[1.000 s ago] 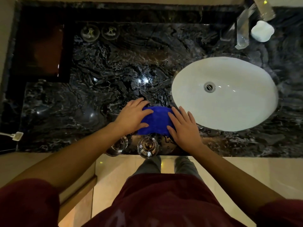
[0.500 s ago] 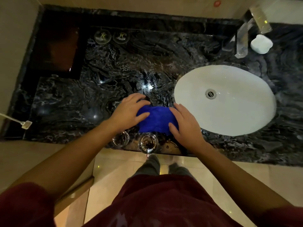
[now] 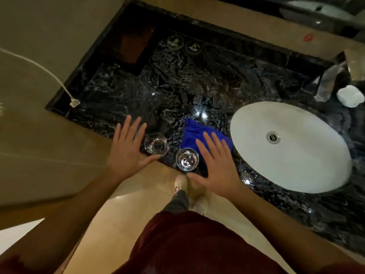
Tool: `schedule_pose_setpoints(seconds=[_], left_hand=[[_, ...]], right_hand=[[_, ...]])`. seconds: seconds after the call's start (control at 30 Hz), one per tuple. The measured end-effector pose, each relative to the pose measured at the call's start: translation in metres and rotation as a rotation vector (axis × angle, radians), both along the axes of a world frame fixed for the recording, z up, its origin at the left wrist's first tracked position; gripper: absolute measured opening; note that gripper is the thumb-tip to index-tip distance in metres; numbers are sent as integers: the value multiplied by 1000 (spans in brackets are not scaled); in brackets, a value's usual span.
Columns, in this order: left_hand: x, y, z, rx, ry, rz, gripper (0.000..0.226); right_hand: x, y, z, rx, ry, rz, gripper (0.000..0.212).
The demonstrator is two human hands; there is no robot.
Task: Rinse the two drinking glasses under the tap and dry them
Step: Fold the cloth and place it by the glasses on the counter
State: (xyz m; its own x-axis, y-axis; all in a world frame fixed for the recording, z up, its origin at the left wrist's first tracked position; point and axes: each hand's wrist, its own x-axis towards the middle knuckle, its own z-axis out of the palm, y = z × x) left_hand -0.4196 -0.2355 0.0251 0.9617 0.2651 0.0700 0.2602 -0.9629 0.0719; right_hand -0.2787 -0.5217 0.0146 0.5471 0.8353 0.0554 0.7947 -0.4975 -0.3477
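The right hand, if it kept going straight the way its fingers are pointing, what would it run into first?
The right hand has its fingers spread over the blue cloth, so the cloth comes first. Whether the hand already touches it is unclear; past it is bare black marble countertop.

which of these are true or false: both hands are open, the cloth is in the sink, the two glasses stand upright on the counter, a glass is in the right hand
Both hands are open: true, left hand and right hand have straight fingers.
Cloth in the sink: false, it lies on the counter beside it.
Left glass and right glass stand upright on the counter: true.
A glass is in the right hand: false, it holds nothing.
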Motion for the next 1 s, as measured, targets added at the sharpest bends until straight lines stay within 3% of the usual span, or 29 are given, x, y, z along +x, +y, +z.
schedule_pose_setpoints(seconds=[0.17,0.4,0.57,0.87,1.0], left_hand=[[-1,-13,-8,-5,108,50,122],[12,-25,-22,-213,26,106,94],[20,-23,-23,-424,88,204,102],[33,-23,-2,-595,-82,305,91],[53,-19,35,-673,-133,253,89]], right_hand=[[-5,17,-16,-158,29,7,111],[-3,31,-23,-144,62,-25,95],[-1,36,-19,-166,159,-39,91],[15,40,21,38,425,-143,78],[36,44,46,127,490,-168,92]])
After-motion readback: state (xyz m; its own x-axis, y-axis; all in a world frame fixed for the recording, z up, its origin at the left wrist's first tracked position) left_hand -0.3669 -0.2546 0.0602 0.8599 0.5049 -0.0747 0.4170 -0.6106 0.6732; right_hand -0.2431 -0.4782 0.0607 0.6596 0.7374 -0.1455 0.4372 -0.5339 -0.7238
